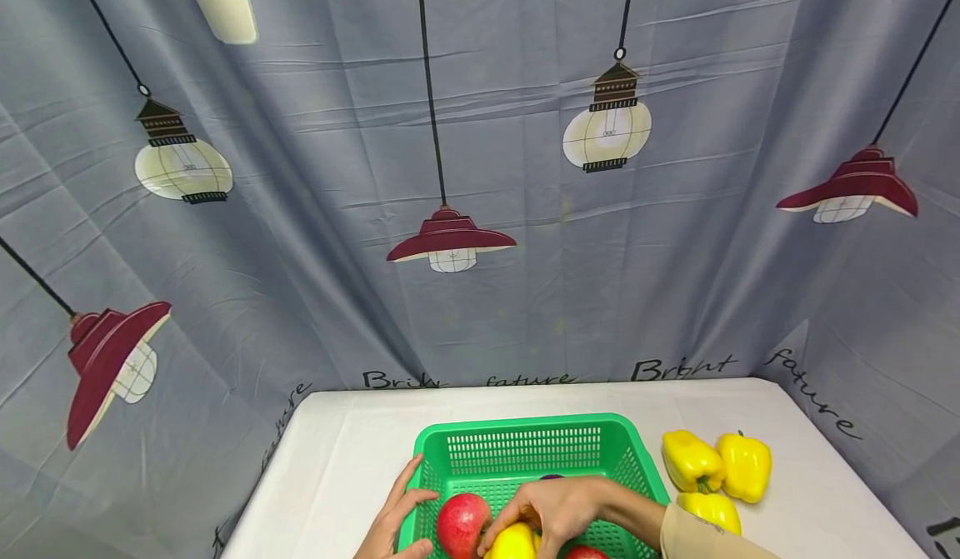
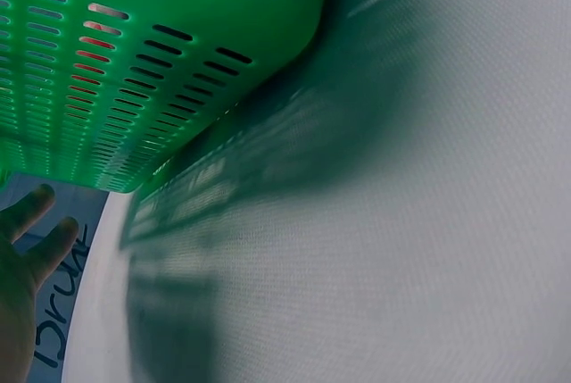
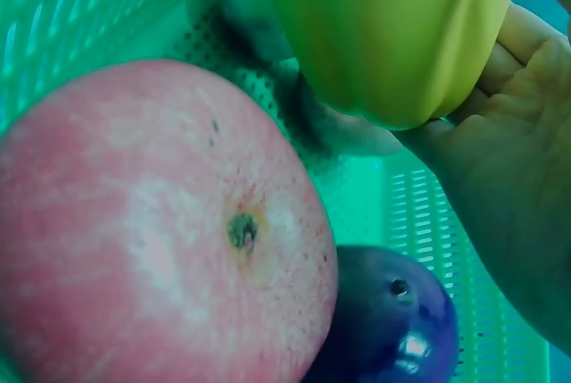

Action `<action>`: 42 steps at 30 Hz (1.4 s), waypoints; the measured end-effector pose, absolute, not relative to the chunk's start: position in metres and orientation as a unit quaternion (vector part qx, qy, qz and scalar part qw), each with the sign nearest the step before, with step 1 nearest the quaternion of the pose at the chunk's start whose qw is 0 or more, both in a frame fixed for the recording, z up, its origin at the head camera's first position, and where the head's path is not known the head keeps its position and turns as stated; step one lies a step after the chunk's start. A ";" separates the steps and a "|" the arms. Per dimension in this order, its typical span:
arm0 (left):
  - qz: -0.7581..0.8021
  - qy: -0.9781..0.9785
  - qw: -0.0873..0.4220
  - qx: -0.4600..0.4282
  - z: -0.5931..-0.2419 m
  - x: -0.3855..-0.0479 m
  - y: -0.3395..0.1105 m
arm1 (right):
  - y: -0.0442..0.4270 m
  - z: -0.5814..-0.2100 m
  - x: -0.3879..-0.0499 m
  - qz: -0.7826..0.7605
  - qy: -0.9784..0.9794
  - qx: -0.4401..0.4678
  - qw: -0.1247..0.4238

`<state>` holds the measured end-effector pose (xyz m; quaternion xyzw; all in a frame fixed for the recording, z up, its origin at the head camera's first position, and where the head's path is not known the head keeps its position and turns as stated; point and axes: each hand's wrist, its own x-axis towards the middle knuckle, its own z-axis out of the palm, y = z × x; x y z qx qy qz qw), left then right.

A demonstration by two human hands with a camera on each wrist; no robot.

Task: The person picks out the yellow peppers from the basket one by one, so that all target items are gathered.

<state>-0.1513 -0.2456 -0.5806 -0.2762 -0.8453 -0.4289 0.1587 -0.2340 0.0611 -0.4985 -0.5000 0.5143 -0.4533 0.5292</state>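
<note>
In the head view my right hand (image 1: 561,505) reaches into a green perforated plastic basket (image 1: 525,426) and grips a yellow bell pepper (image 1: 513,542). The right wrist view shows the bell pepper (image 3: 384,35) held by curled fingers above the basket floor. Beside it lies a large red apple (image 1: 459,526); another red fruit (image 1: 585,551) shows partly below my right hand. A glossy dark purple item (image 3: 393,320), rounded, sits next to the apple (image 3: 161,222) in the right wrist view. My left hand (image 1: 392,524) rests at the basket's left rim with fingers extended.
Three yellow bell peppers (image 1: 705,467) lie grouped on the white table (image 1: 345,442), to the right of the basket. A grey curtain (image 1: 525,317) printed with lamps hangs behind the table. Blurred round items (image 3: 343,124) lie deeper in the basket.
</note>
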 end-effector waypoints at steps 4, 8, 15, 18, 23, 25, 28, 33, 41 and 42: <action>-0.430 -0.844 0.162 -0.275 -0.581 -0.151 -0.246 | 0.064 -0.495 -0.231 -0.470 0.514 -0.509 0.506; -0.433 -0.843 0.162 -0.276 -0.582 -0.151 -0.246 | 0.069 -0.493 -0.227 -0.483 0.516 -0.515 0.485; -0.443 -0.839 0.156 -0.277 -0.582 -0.151 -0.246 | 0.080 -0.490 -0.223 -0.510 0.534 -0.497 0.455; -0.444 -0.836 0.159 -0.280 -0.582 -0.151 -0.246 | 0.084 -0.490 -0.222 -0.526 0.543 -0.488 0.436; -0.444 -0.834 0.162 -0.284 -0.583 -0.152 -0.246 | 0.089 -0.488 -0.219 -0.551 0.571 -0.468 0.389; -0.441 -0.834 0.166 -0.286 -0.584 -0.152 -0.246 | 0.092 -0.486 -0.218 -0.560 0.588 -0.453 0.368; -0.438 -0.834 0.171 -0.288 -0.584 -0.152 -0.246 | 0.097 -0.484 -0.217 -0.570 0.614 -0.427 0.340; -0.446 -0.832 0.161 -0.286 -0.583 -0.151 -0.245 | 0.104 -0.481 -0.215 -0.587 0.624 -0.398 0.329; -0.451 -0.832 0.153 -0.285 -0.581 -0.151 -0.245 | 0.112 -0.480 -0.210 -0.606 0.627 -0.387 0.300; -0.452 -0.831 0.153 -0.285 -0.581 -0.151 -0.245 | 0.113 -0.480 -0.209 -0.611 0.627 -0.383 0.295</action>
